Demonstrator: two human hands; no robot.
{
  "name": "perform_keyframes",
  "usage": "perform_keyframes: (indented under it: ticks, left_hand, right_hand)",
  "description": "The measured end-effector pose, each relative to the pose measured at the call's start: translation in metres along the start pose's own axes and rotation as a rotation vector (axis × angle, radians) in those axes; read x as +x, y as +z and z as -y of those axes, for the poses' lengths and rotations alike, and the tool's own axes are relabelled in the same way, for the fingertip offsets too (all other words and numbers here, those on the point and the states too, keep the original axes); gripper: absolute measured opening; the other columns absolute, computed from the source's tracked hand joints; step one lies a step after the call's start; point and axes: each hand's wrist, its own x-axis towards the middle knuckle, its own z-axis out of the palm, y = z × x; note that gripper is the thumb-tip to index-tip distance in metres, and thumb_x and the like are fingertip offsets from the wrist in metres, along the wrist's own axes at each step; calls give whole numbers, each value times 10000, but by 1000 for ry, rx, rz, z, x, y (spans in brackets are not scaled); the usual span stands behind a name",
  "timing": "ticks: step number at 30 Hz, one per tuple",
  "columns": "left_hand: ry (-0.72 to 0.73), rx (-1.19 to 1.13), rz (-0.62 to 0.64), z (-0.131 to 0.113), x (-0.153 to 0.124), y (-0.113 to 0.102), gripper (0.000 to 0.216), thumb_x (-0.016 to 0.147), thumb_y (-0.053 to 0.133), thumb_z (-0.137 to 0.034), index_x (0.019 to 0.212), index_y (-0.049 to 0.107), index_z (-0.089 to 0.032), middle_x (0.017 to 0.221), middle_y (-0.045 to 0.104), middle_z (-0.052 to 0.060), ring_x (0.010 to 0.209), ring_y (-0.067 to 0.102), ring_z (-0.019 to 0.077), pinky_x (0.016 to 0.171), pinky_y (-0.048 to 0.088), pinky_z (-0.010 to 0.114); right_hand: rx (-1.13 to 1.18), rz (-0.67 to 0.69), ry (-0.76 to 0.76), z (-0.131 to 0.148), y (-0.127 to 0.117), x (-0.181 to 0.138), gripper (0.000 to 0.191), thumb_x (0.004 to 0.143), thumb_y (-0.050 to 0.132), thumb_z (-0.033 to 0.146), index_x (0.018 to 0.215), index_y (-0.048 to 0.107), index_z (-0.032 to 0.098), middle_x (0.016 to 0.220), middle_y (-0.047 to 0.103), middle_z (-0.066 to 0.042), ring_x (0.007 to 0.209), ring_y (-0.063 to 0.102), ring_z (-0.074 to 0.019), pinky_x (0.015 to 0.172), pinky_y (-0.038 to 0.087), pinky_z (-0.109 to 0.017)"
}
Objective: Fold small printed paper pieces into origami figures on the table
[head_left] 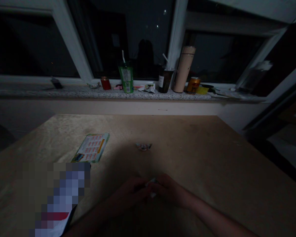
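Observation:
My left hand [136, 189] and my right hand [165, 187] meet low over the wooden table, with fingers bent inward. Between them they pinch a small whitish piece [153, 194], perhaps paper; most of it is hidden by the fingers, and the light is dim. Farther out on the tabletop, straight beyond my hands, lies a small folded piece with printing [144, 146], its two ends pointed. It is apart from both hands.
A printed card or booklet [91, 147] lies on the table [199, 148] at the left. Nearer me is a blurred-out flat object [66, 194]. Along the windowsill [84, 93] stand a green cup [126, 79], a dark cup [164, 82], a pink flask [184, 70] and an orange can [193, 86].

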Motion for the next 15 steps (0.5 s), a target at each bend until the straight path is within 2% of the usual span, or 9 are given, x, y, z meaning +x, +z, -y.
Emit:
perform_keyframes:
  ticks: [4, 9, 12, 15]
  left_hand:
    - [-9, -2, -12, -3, -4, -1, 448, 902, 391, -541, 764, 621, -182, 685, 544, -18, 640, 503, 145, 592, 393, 220]
    - [-2, 22, -38, -4, -5, -1, 452, 923, 351, -498, 681, 581, -193, 670, 546, -22, 648, 512, 146, 646, 406, 229]
    - [3, 37, -69, -2, -3, 0, 432, 931, 337, -470, 713, 599, -204, 717, 590, -15, 708, 545, 161, 720, 416, 247]
    - [-9, 57, -137, 2, -1, 1, 384, 937, 346, -443, 834, 636, -213, 822, 638, -3, 811, 570, 182, 789, 410, 266]
  right_hand:
    - [-3, 49, 24, 3, -2, -2, 552, 871, 440, 605, 676, 648, 132, 588, 497, 25, 535, 403, -81, 520, 334, -193]
    - [4, 78, 102, 5, -6, -4, 512, 846, 498, 600, 698, 648, 134, 589, 466, 33, 538, 360, -77, 501, 298, -191]
    - [63, 83, 76, 2, -6, -5, 503, 855, 482, 602, 728, 633, 140, 637, 489, 18, 571, 393, -87, 526, 319, -200]
    - [112, 50, 53, -2, -4, -6, 447, 831, 539, 587, 765, 604, 150, 654, 491, 21, 576, 417, -90, 539, 341, -205]
